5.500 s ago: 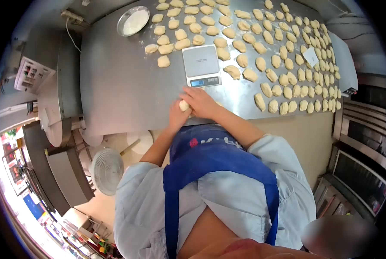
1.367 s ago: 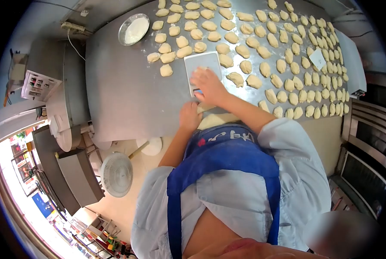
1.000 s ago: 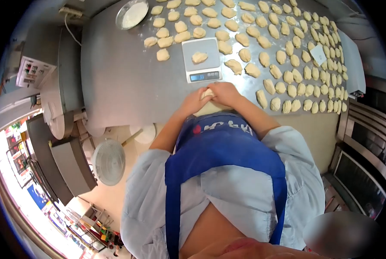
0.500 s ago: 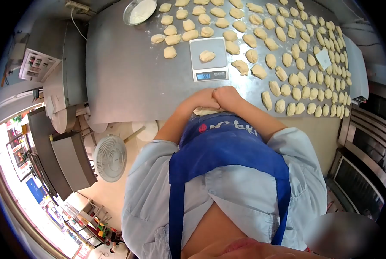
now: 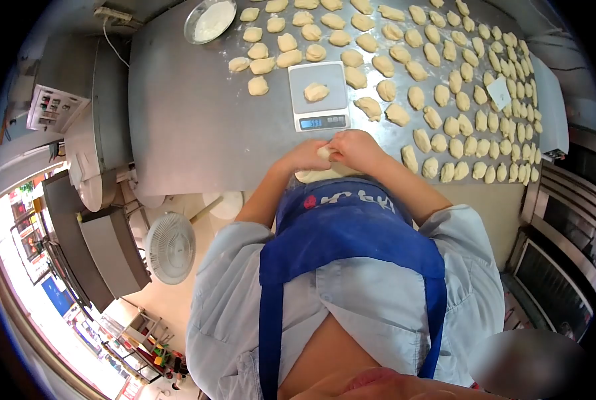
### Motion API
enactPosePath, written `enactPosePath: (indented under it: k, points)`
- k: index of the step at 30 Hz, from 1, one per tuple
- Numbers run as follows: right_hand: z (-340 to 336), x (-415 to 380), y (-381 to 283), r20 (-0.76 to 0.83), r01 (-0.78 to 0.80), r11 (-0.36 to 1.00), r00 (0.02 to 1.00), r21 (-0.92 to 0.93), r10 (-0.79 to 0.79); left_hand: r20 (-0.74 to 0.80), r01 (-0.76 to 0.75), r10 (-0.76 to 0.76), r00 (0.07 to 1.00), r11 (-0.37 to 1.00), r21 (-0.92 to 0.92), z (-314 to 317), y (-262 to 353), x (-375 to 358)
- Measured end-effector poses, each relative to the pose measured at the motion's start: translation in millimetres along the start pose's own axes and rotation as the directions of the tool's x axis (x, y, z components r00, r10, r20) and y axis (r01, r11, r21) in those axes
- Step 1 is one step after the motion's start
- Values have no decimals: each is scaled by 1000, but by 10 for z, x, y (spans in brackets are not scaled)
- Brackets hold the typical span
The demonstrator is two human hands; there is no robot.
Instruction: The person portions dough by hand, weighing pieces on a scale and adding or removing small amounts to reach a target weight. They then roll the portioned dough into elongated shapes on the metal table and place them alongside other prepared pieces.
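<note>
My left hand (image 5: 304, 155) and my right hand (image 5: 356, 151) meet at the near edge of the table, both closed. Between their fingers shows a small pale lump of dough (image 5: 325, 153). Beneath them, against the blue apron, lies a larger piece of dough (image 5: 331, 174), partly covered by my hands. Just beyond stands a digital kitchen scale (image 5: 320, 123) with a lit display. One dough piece (image 5: 316, 92) rests on its plate.
Rows of dough pieces (image 5: 416, 98) cover the middle and right of the steel table (image 5: 184, 127). At the back left stands a bowl of white flour (image 5: 210, 20). A pale card (image 5: 498, 92) lies among the right rows. A white fan (image 5: 170, 247) is beyond the table's left front.
My hands have drawn slightly apart at the fingers, and a lump of dough now shows between them. More of the larger dough piece is visible below. The view has shifted slightly.
</note>
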State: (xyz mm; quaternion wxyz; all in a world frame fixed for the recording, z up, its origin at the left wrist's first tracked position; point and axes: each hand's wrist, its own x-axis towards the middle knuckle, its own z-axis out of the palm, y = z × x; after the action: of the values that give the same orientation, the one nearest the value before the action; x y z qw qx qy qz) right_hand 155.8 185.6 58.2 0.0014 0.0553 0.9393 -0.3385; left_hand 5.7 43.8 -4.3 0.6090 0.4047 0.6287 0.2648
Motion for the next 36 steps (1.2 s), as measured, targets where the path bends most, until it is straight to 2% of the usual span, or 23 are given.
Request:
enactPosePath:
  k: [2, 5, 7, 9, 11, 13, 15, 16, 18, 20, 21, 22, 23, 24, 25, 27, 29, 30, 31, 32, 33, 34, 36]
  points:
    - [-48, 29, 5, 39, -55, 997, 998, -48, 57, -31, -43, 45, 999, 996, 78, 4, 131, -63]
    - [12, 50, 126, 91, -98, 987, 990, -129, 111, -168, 72, -40, 985, 978, 194, 142, 225, -33]
    - [1, 63, 170, 115, -88, 983, 988, -161, 107, -465, -95, 155, 872, 984, 148, 314, 218, -2]
    - [-79, 91, 135, 148, -16, 998, 989, -62, 25, -459, -85, 184, 869, 970, 228, 460, 307, 33]
    - [-229, 157, 119, 247, -56, 998, 967, -15, 58, -451, -68, 207, 868, 950, 304, 510, 268, 37]
    - [-252, 212, 136, 340, -101, 995, 936, 16, 90, -311, -26, 201, 929, 873, 486, 511, 155, 94]
    - [-231, 260, 141, 432, -274, 847, 900, 456, 58, -348, -27, 230, 909, 865, 502, 487, 72, 99]
    - [-221, 310, 109, 436, -275, 847, 898, 455, 57, -375, -26, 258, 890, 851, 524, 474, 42, 67]
    - [-176, 514, 1, 718, -662, 537, 681, 523, 141, -372, -57, 294, 880, 844, 533, 396, -32, 17]
    - [-143, 753, 7, 726, -669, 530, 674, 521, 137, -373, -85, 331, 867, 835, 544, 387, -38, 23]
    - [-246, 931, -17, 428, -322, 801, 899, 504, 92, -455, -16, 375, 808, 785, 619, 433, 45, 31]
    - [-307, 1089, 19, 105, 43, 949, 991, 311, -79, -522, 62, 424, 740, 730, 680, 439, 176, -9]
    - [-295, 1273, 211, -74, 254, 955, 967, 151, -245, -420, 97, 201, 885, 803, 589, 402, 281, -93]
    - [-267, 1456, 427, -220, 425, 904, 878, -46, -424, -423, 101, 201, 883, 801, 590, 439, 263, -140]
    - [-243, 1578, 576, -226, 428, 902, 875, -50, -428, -462, 65, 279, 842, 797, 600, 473, 230, -173]
    - [-248, 1709, 763, 121, 628, 735, 775, -253, -620, -479, 18, 367, 798, 779, 627, 488, 169, -185]
    - [-198, 1712, 807, 121, 610, 739, 788, -286, -603, -576, 39, 373, 728, 815, 578, 542, 106, -202]
    - [-172, 1708, 801, 136, 607, 732, 790, -311, -597, -565, 30, 379, 733, 812, 583, 552, 81, -217]
    - [-132, 1691, 788, 133, 600, 735, 795, -315, -592, -594, 118, 313, 741, 810, 574, 549, 47, -247]
    - [-89, 1674, 757, 48, 559, 748, 811, -358, -583, -625, 207, 247, 740, 801, 561, 552, 22, -267]
    - [-62, 1666, 720, -39, 514, 760, 818, -398, -574, -623, 204, 253, 740, 798, 567, 545, 30, -279]
    - [-79, 1617, 595, -46, 508, 761, 819, -404, -571, -617, 238, 238, 750, 773, 588, 533, 40, -291]
    - [-76, 1363, 301, -459, 325, 871, 751, -369, -475, -603, 262, 233, 763, 741, 619, 504, 6, -272]
